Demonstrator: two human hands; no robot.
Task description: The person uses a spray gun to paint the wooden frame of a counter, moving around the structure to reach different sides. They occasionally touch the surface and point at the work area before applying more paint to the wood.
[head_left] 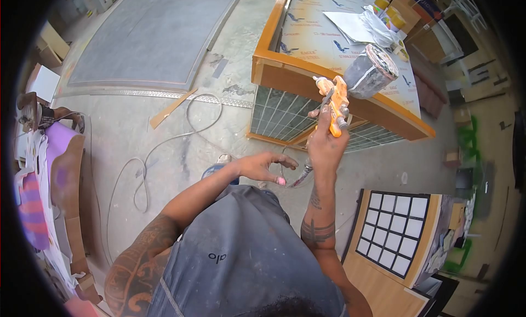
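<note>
My right hand (327, 144) is wrapped round the handle of an orange spray gun (338, 106), held up in front of the wooden counter. A grey, paint-stained cup (371, 71) sits on the gun's far side, over the counter's edge. From the handle's lower end a stained hose (302, 176) runs down towards the floor. My left hand (267, 167) is left of the hose, fingers apart and curved, holding nothing. A pink spot shows on its thumb tip.
The orange-edged counter (320, 67) bears papers and plastic (378, 29). A looped hose (143, 177) lies on the floor beside a wooden strip (171, 109). A gridded cabinet (392, 232) stands right; purple-stained sheets (60, 147) are at left.
</note>
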